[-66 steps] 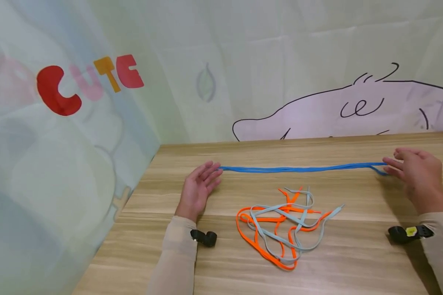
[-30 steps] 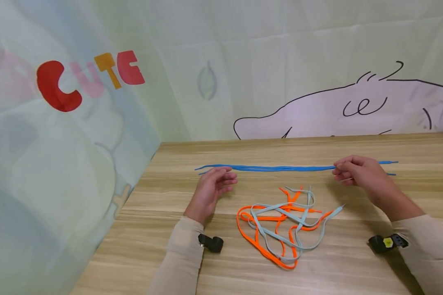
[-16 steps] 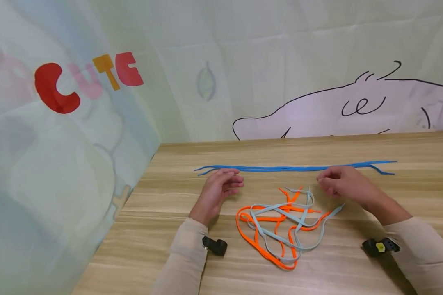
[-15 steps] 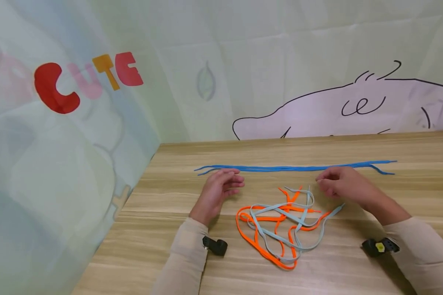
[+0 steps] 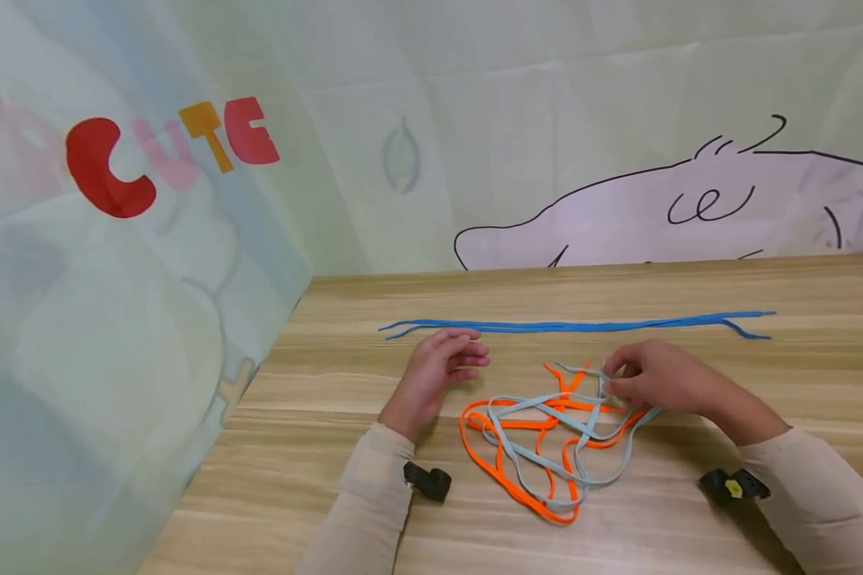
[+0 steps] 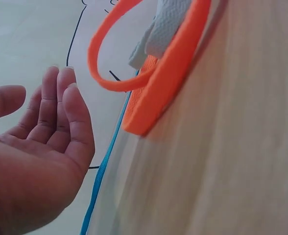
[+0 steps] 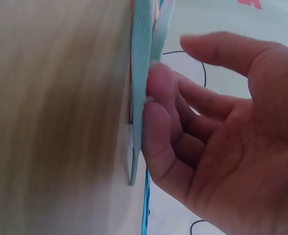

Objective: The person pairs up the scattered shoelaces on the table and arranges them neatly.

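Two laces, one orange (image 5: pixel 511 484) and one pale grey-blue (image 5: pixel 532 458), lie tangled on the wooden table in the head view. At the tangle's upper right, my right hand (image 5: pixel 665 377) reaches the pale lace. In the right wrist view its thumb (image 7: pixel 217 49) stands apart from the loosely bent fingers, which are beside the pale lace (image 7: pixel 141 73). Blue laces (image 5: pixel 582 327) stretch left to right behind the tangle. Just in front of their left part is my left hand (image 5: pixel 431 371), relaxed and holding nothing; the left wrist view shows its palm (image 6: pixel 36 166) bare.
A printed cloth with letters (image 5: pixel 118 172) and a line drawing hangs behind and to the left. The wooden table (image 5: pixel 259 479) ends at that cloth. Each forearm wears a black wrist camera, such as the left one (image 5: pixel 431 483).
The right hand has let go of the blue laces and moved left and towards me, to the pale lace. The left hand has drifted right. The blue laces now lie loose on the table.
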`<state>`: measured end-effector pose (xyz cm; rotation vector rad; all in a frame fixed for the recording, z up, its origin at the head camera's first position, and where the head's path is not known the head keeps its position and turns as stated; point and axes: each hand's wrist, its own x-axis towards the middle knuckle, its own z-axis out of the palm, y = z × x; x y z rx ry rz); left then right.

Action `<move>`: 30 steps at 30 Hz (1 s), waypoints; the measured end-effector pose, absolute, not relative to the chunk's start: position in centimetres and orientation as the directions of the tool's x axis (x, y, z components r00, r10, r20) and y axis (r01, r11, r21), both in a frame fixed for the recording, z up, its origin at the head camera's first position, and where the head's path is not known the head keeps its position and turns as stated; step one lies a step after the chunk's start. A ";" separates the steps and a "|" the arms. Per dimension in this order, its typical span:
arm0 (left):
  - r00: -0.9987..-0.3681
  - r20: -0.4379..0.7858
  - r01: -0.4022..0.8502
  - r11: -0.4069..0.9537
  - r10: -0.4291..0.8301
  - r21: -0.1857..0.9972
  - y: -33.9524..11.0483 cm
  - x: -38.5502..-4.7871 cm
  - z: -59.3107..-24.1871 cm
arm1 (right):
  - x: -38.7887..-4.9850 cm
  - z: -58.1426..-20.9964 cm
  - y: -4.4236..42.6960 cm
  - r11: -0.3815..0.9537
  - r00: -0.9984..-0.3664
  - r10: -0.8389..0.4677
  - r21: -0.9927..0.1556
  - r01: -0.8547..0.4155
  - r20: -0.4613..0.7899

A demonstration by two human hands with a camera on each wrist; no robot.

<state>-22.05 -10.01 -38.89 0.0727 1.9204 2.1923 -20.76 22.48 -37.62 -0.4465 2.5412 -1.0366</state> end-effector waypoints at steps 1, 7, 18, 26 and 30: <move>-0.973 -0.111 -0.136 -0.114 0.201 0.984 -9.9 -22.0 -38.9 | -20.8 -37.6 22.5 0.689 -0.882 -0.421 -0.707 -0.161 -0.210; -0.972 -0.111 -0.136 -0.110 0.209 0.985 -9.7 -22.0 -38.9 | -20.7 -37.7 22.4 0.699 -0.878 -0.415 -0.701 -0.140 -0.238; -0.971 -0.107 -0.131 -0.102 0.213 0.986 -9.7 -22.0 -39.0 | -20.6 -37.7 22.3 0.690 -0.861 -0.461 -0.697 -0.196 -0.214; -0.970 -0.104 -0.128 -0.097 0.219 0.987 -9.9 -21.9 -39.0 | -20.4 -37.9 22.1 0.690 -0.856 -0.484 -0.681 -0.247 -0.180; -0.971 -0.105 -0.128 -0.099 0.213 0.987 -10.0 -22.0 -39.1 | -20.4 -37.9 22.1 0.699 -0.858 -0.480 -0.671 -0.248 -0.184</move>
